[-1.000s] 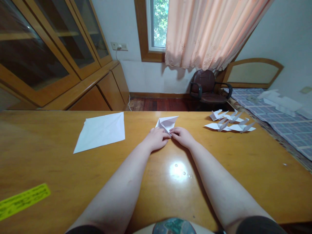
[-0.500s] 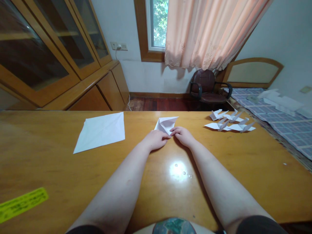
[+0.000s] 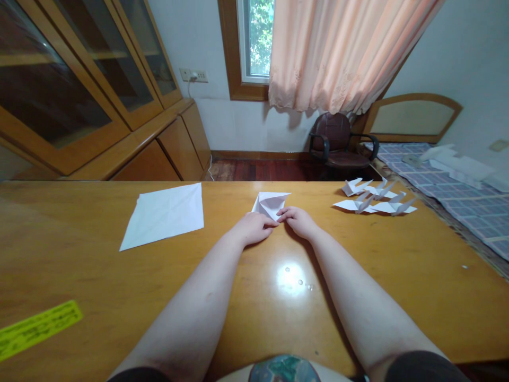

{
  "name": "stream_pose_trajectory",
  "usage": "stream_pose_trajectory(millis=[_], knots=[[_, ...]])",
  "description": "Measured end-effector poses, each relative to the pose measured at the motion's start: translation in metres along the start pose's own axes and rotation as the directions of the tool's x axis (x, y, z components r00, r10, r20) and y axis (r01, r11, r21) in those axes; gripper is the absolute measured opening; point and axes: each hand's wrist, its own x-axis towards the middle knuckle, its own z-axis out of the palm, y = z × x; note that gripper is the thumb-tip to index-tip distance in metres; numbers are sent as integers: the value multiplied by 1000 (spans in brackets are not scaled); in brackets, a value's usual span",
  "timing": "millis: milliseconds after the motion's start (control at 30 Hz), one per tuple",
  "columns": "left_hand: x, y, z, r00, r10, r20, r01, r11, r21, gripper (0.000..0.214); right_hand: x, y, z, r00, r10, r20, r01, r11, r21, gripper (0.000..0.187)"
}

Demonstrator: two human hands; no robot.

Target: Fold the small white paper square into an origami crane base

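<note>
A partly folded white paper (image 3: 271,203) lies on the wooden table (image 3: 79,276) straight ahead of me. My left hand (image 3: 253,228) pinches its near corner from the left, fingers curled. From the right, my right hand (image 3: 297,220) pinches the same corner, fingers also curled. Both forearms rest on the tabletop.
A flat creased white sheet (image 3: 165,214) lies to the left. Several folded paper cranes (image 3: 374,200) sit at the right. A yellow-green label (image 3: 37,329) is stuck near the front left edge. Beyond the table stand a dark office chair (image 3: 338,140), a wooden cabinet (image 3: 119,106) and a bed (image 3: 457,196).
The folded paper's far flap has dropped slightly and flattened. Both hands stay at the near corner with almost no movement.
</note>
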Motion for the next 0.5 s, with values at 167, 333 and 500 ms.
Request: stream_pose_trajectory(millis=[167,333,500], knots=[[1,0,3,997,81,1,-81,997,-8,30,-2,-4,-2,999,-31,9,31,997,-68,42],[1,4,3,998,-5,-66,10,997,79,32,-4,-8,-3,997,-61,36,66,986,-153,40],[-1,5,0,990,-134,-38,138,981,139,34,-5,-9,-3,995,-99,30,102,978,-179,37]])
